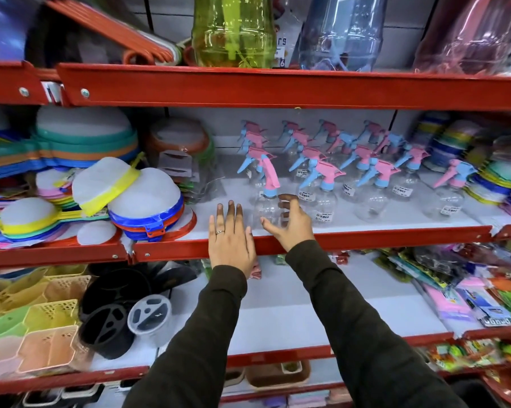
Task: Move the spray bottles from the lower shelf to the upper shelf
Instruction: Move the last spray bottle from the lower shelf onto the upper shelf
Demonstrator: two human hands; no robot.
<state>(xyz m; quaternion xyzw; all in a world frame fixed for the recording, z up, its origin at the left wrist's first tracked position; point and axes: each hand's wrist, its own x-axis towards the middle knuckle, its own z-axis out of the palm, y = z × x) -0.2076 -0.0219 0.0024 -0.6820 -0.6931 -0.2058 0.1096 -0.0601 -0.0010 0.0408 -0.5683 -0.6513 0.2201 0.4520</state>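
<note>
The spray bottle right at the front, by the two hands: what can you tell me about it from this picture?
The front spray bottle has a rounded body of clear, plastic-looking material, a blue collar at the neck and a pink trigger head above it. It stands upright near the front edge of the white shelf, ahead of the other pink-and-blue bottles. The right hand curls around its right side, fingers spread, seemingly just touching it. The left hand lies flat to its left, apart from it.

A shop is showing itself here: red metal shelves (pixel 277 91) are carrying rows of identical spray bottles (pixel 321 187) with price stickers around the right hand (pixel 289 223), with stacked plastic strainers (pixel 101 184) lying left of it.
</note>
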